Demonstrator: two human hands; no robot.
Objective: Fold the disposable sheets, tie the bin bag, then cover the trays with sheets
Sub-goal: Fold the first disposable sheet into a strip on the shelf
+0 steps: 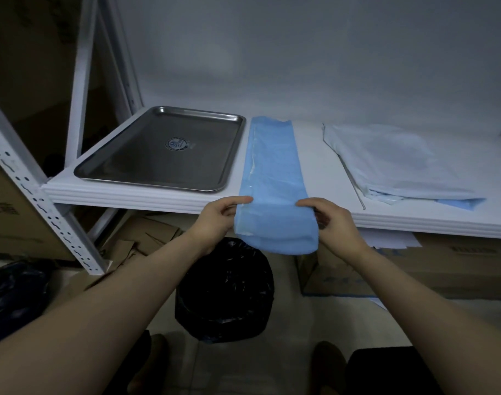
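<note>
One steel tray [158, 163], one long blue sheet [272, 166], one pile of sheets [391, 163] — and one black bin bag [226, 289].

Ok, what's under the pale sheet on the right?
A blue corner pokes out from under the pale sheet at its near edge. The pale sheet hides the rest.

I have one view only, from the wide-angle camera on the head. It looks forward and down, close over the front edge of the white shelf [309, 166], facing the wall [300, 52] behind it, with the floor [300, 323] and bin bag [226, 289] at bottom.
</note>
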